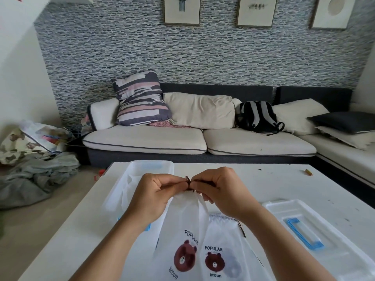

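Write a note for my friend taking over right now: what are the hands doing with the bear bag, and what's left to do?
Left hand: pinches the brown drawstring at the neck of the bear bag.
Right hand: pinches the same drawstring from the other side.
Things: the bag's neck is lifted off the white table. A second bear bag lies beside it, top gathered. The clear box stands behind the left hand, and its lid lies to the right.
Done: the neck is pulled closed.
Left: probably finish the knot; whether it is tied is hidden.
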Tool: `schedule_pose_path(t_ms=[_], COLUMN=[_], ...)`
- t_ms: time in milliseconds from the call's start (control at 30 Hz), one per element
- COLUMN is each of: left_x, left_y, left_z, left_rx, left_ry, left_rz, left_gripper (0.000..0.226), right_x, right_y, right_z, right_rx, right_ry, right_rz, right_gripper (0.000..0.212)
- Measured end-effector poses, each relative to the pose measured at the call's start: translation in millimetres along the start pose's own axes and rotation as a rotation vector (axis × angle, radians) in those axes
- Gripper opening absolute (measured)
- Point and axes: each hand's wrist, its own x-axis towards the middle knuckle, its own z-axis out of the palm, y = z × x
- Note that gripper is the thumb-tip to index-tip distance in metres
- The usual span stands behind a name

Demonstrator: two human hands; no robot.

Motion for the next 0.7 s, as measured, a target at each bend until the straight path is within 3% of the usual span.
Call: schedule_pose_path(t_ms=[167, 300, 467, 600, 700], left_x=[1, -2, -6, -9, -10], left_y=[-7, -7, -2, 6, 9], left_z=[6, 11, 17, 20, 22], left_rx=[0.062, 0.099, -0.143, -0.548, -0.615], left_ry=[-0.008, -0.036, -0.124, -0.142, -0.174], left_rz=[-0.041, -0.071, -0.307, -0.493, -0.531], left_gripper=[0.009, 0.013, 0.028, 0.028, 0.032], right_x=[5, 6, 1, 2, 6], right_y=[6, 7, 6, 7, 7], right_z=[2, 3, 0, 0, -2], right_rx=[-0.263, -0.307, -0.242, -0.215, -0.260], right_ry=[0.072, 0.090, 0.092, 0.093, 0.094], right_rz=[-0.135, -0.131, -0.106, -0.100, -0.135], right_gripper=[0.021, 0.025, 0.020, 0.021, 0.023])
